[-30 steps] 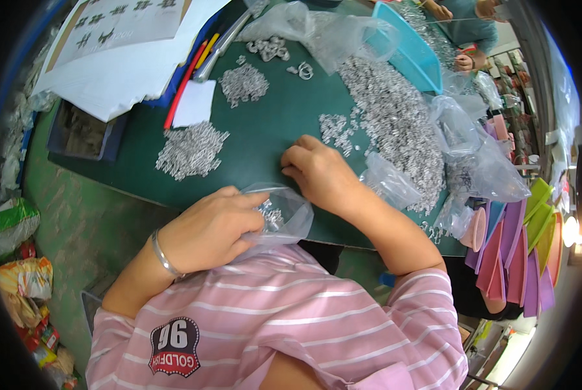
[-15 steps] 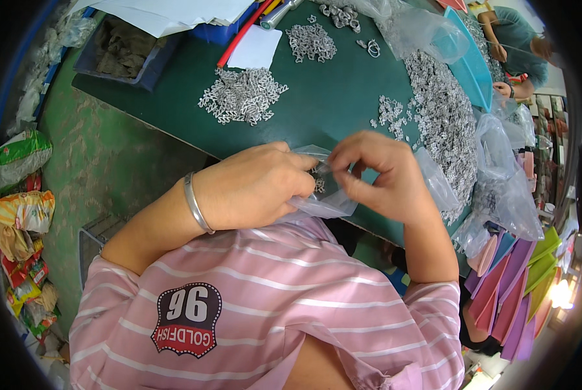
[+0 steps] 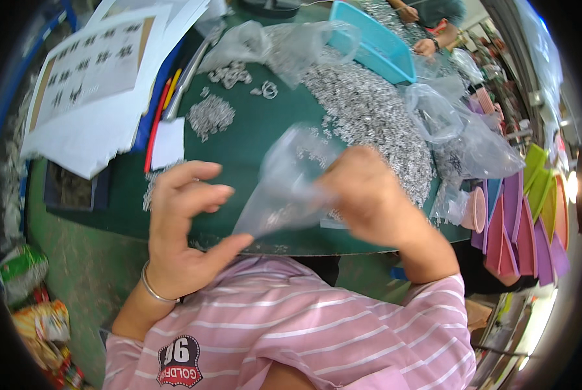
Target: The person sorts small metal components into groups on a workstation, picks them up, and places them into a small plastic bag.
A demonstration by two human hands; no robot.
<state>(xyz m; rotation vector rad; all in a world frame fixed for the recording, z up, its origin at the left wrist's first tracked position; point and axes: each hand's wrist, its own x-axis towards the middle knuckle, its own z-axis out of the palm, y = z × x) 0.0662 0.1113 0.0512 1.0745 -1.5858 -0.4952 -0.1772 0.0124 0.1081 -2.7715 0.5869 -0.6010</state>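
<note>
A clear plastic bag [image 3: 274, 195], blurred by motion, hangs over the near part of the green table. Small metal pieces show through it. My right hand [image 3: 372, 198], also blurred, grips the bag at its right side. My left hand [image 3: 187, 234] is open, its fingers spread and curved left of the bag. Its thumb tip is at the bag's lower left corner; whether it touches I cannot tell. Behind my left fingers, a heap of small metal pieces [image 3: 149, 190] is mostly hidden. A smaller heap [image 3: 211, 117] lies farther back.
A large spread of metal pieces [image 3: 369, 110] covers the table's right side, with a blue basket [image 3: 375, 45] behind it. Plastic bags [image 3: 479, 146] and colourful bins [image 3: 508, 221] stand right. Papers [image 3: 89, 78], a red pen [image 3: 154, 140] and a dark bin [image 3: 76, 185] are left. A co-worker's hand [image 3: 425, 47] is far right.
My left hand has let go of the bag and moved left, fingers opening. My right hand keeps the bag, now stretched out over the table. The view has turned, bringing the papers into sight.
</note>
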